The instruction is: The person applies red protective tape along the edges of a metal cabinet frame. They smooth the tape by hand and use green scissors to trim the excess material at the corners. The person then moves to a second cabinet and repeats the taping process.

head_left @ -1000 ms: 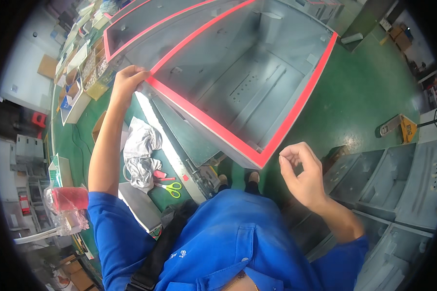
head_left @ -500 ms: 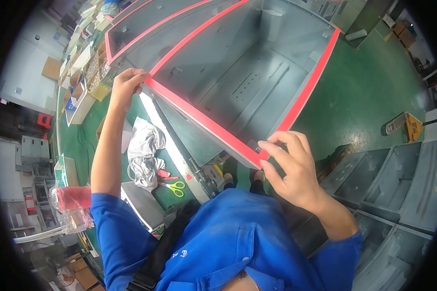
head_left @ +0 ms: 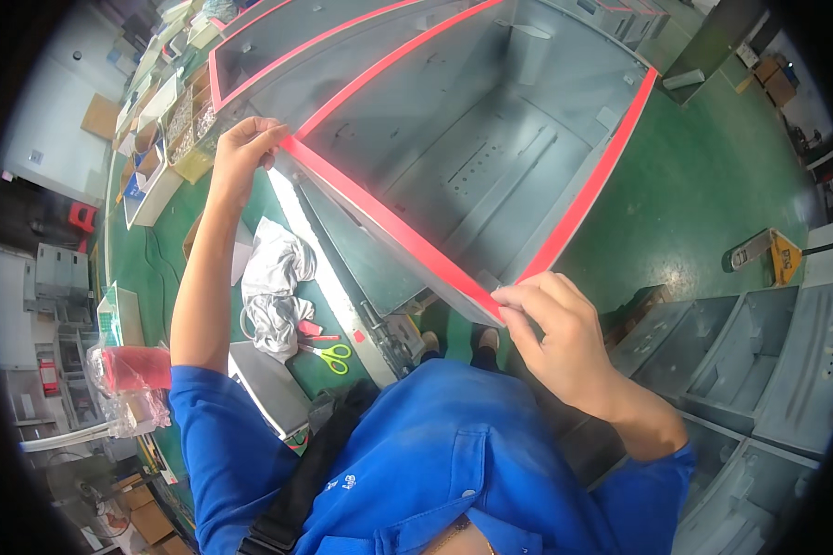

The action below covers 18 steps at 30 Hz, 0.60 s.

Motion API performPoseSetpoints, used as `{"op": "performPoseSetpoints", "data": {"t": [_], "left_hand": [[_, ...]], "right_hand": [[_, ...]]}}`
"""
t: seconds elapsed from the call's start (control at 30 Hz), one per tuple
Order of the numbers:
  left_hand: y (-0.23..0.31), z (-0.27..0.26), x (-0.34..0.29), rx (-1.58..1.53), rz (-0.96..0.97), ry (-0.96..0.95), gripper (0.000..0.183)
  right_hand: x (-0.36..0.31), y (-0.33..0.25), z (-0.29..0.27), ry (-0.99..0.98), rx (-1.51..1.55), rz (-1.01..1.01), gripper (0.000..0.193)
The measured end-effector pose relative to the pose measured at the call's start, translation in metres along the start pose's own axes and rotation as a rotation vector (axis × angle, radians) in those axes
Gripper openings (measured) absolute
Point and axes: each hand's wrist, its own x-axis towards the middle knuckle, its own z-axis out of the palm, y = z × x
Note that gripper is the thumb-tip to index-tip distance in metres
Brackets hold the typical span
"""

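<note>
A large open grey metal cabinet (head_left: pixel 491 157) stands before me, its rim edged with a red strip (head_left: pixel 389 227). My left hand (head_left: pixel 243 153) pinches the near rim at its left corner, where the red strip starts. My right hand (head_left: pixel 555 338) presses its fingertips on the rim's near right corner, where two runs of red strip meet. Between my hands the red strip lies flat along the near edge. A second grey cabinet with a red rim (head_left: pixel 278 37) stands behind, at the upper left.
On the green surface at my left lie a grey rag (head_left: pixel 273 287), green-handled scissors (head_left: pixel 329 353) and a clear bag with red material (head_left: pixel 130 379). Trays of small parts (head_left: pixel 153 162) line the left. More grey cabinets (head_left: pixel 759 361) stand at the right, and a yellow floor sign (head_left: pixel 777 254).
My right hand came down from mid-air to the cabinet's near right corner and now presses on the red strip. My left hand stayed at the left corner.
</note>
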Motion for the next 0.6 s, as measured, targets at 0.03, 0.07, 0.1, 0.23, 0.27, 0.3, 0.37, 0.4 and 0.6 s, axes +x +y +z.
{"op": "performPoseSetpoints", "data": {"t": [0.03, 0.07, 0.1, 0.23, 0.27, 0.3, 0.37, 0.4, 0.6], "left_hand": [[-0.001, 0.0, 0.0, -0.005, 0.001, 0.001, 0.013], [-0.002, -0.001, 0.001, -0.009, 0.003, 0.003, 0.013], [-0.002, -0.002, 0.0, -0.005, 0.004, 0.004, 0.013], [-0.002, -0.005, -0.002, 0.001, 0.004, 0.003, 0.012], [-0.002, -0.005, -0.003, 0.001, 0.003, 0.002, 0.012], [-0.001, -0.005, -0.003, -0.003, -0.001, 0.004, 0.012], [0.0, -0.005, -0.003, -0.01, -0.01, 0.009, 0.012], [0.001, -0.004, -0.003, -0.006, -0.01, 0.01, 0.013], [-0.002, -0.004, 0.0, 0.019, -0.023, -0.013, 0.012]], "right_hand": [[0.001, -0.001, -0.001, -0.023, 0.013, 0.025, 0.014], [0.003, -0.002, -0.003, -0.045, 0.026, 0.05, 0.013], [0.004, -0.005, -0.006, -0.093, 0.081, 0.099, 0.013], [0.012, -0.014, -0.015, -0.231, 0.239, 0.259, 0.011], [0.014, -0.013, -0.016, -0.254, 0.263, 0.29, 0.011], [0.015, -0.011, -0.017, -0.242, 0.257, 0.309, 0.012], [0.016, -0.01, -0.018, -0.262, 0.309, 0.384, 0.012], [0.017, -0.009, -0.019, -0.27, 0.335, 0.423, 0.012], [0.023, -0.004, -0.021, -0.291, 0.379, 0.493, 0.011]]}}
